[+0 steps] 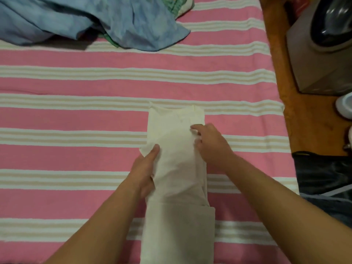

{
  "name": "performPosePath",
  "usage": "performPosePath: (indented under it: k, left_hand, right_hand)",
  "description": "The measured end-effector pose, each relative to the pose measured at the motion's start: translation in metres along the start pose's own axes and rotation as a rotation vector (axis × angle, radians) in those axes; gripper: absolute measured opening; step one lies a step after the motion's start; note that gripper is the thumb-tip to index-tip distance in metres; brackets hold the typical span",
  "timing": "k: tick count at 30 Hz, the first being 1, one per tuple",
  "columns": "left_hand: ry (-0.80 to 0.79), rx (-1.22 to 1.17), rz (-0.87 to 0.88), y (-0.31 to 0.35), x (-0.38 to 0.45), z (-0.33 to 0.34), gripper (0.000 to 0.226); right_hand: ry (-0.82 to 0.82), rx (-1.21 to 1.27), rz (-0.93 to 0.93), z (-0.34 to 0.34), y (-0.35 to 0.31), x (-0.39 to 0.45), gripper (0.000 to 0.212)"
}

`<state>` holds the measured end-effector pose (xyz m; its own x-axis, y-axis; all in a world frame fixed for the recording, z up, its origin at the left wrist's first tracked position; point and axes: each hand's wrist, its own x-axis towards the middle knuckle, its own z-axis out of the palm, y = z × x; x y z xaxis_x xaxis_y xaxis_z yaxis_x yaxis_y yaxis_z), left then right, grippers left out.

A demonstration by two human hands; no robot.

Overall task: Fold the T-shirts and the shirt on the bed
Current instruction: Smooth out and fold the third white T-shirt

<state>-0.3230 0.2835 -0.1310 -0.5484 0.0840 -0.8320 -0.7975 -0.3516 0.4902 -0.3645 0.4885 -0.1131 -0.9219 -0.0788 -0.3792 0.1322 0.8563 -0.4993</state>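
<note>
A cream-white garment [177, 168] lies on the bed as a long narrow strip, its sides folded in and its collar end far from me. My left hand [145, 168] grips the garment's left edge, thumb on top of the cloth, with a small corner of fabric sticking out beside it. My right hand [210, 143] presses on the right edge, fingers bent and pinching the fabric. A crumpled blue garment [114, 21] lies in a heap at the far left of the bed, with green and patterned cloth [179, 4] showing under it.
The bed is covered by a pink sheet with cream stripes [76, 82]. Along the right runs a wooden bed frame [304, 121], with a grey box-like appliance [323, 54] and a dark bag [323, 178] beyond it.
</note>
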Motion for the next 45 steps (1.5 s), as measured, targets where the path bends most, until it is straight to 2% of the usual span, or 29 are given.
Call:
performPosePath:
  k: [2, 4, 6, 8, 11, 16, 20, 22, 24, 27, 29, 31, 33, 34, 36, 37, 38, 40, 42, 45]
  left_hand:
    - [0.034, 0.078, 0.064, -0.002, 0.004, 0.000, 0.029]
    - [0.066, 0.134, 0.096, -0.002, 0.009, 0.000, 0.027]
    - [0.080, 0.164, 0.105, 0.000, 0.013, -0.002, 0.029]
    - [0.065, 0.173, 0.117, 0.004, 0.015, 0.001, 0.028]
    - [0.076, 0.252, 0.157, 0.009, 0.017, 0.007, 0.021]
    - [0.144, 0.483, 0.159, 0.013, 0.029, 0.006, 0.028]
    - [0.243, 0.607, 0.273, 0.016, 0.035, 0.011, 0.024]
    - [0.259, 0.653, 0.290, 0.017, 0.040, 0.014, 0.025]
    - [0.289, 0.689, 0.295, 0.017, 0.043, 0.014, 0.025]
    - [0.380, 0.780, 0.346, 0.016, 0.047, 0.013, 0.020]
    - [0.464, 0.915, 0.446, 0.023, 0.046, 0.015, 0.017]
    - [0.471, 1.061, 0.604, 0.037, 0.053, 0.014, 0.039]
    - [0.398, 1.226, 0.739, 0.055, 0.064, 0.013, 0.062]
    - [0.350, 1.398, 0.797, 0.063, 0.071, 0.012, 0.068]
    - [0.199, 1.786, 0.863, 0.068, 0.089, 0.004, 0.067]
    - [0.130, 1.890, 0.842, 0.069, 0.097, -0.002, 0.064]
    - [0.116, 1.923, 0.793, 0.068, 0.103, -0.009, 0.063]
    - [0.180, 1.827, 0.741, 0.068, 0.109, -0.016, 0.061]
    - [0.239, 1.670, 0.766, 0.071, 0.106, -0.013, 0.060]
    - [0.270, 1.522, 0.771, 0.087, 0.102, 0.003, 0.053]
  right_hand:
    - [-0.030, -0.059, -0.053, -0.007, 0.004, 0.031, 0.052]
    - [-0.118, -0.106, -0.089, -0.008, 0.005, 0.062, 0.048]
    - [-0.206, -0.174, -0.111, -0.009, 0.009, 0.085, 0.030]
    - [-0.201, -0.177, -0.136, -0.020, 0.013, 0.094, 0.003]
    - [-0.142, -0.141, -0.098, -0.042, 0.024, 0.089, 0.016]
    - [-0.166, -0.071, 0.015, -0.040, 0.031, 0.084, 0.011]
    - [-0.110, 0.075, 0.127, -0.030, 0.027, 0.086, 0.021]
    - [-0.089, 0.105, 0.203, -0.032, 0.031, 0.091, 0.017]
    - [-0.080, 0.054, 0.220, -0.032, 0.035, 0.093, 0.014]
    - [-0.009, -0.006, 0.188, -0.028, 0.034, 0.092, 0.026]
    - [0.135, 0.028, 0.177, -0.022, 0.029, 0.087, 0.023]
    - [0.248, 0.017, 0.142, -0.009, 0.024, 0.077, 0.042]
    - [0.316, -0.146, -0.004, 0.009, 0.020, 0.062, 0.060]
    - [0.329, -0.254, -0.113, 0.019, 0.020, 0.055, 0.063]
    - [0.276, -0.421, -0.295, 0.037, 0.030, 0.049, 0.064]
    - [0.223, -0.456, -0.310, 0.043, 0.038, 0.051, 0.065]
    - [0.171, -0.456, -0.270, 0.048, 0.045, 0.054, 0.068]
    - [0.132, -0.404, -0.147, 0.054, 0.053, 0.062, 0.073]
    - [0.227, -0.219, -0.073, 0.054, 0.051, 0.066, 0.069]
    - [0.382, -0.034, -0.001, 0.041, 0.044, 0.073, 0.044]
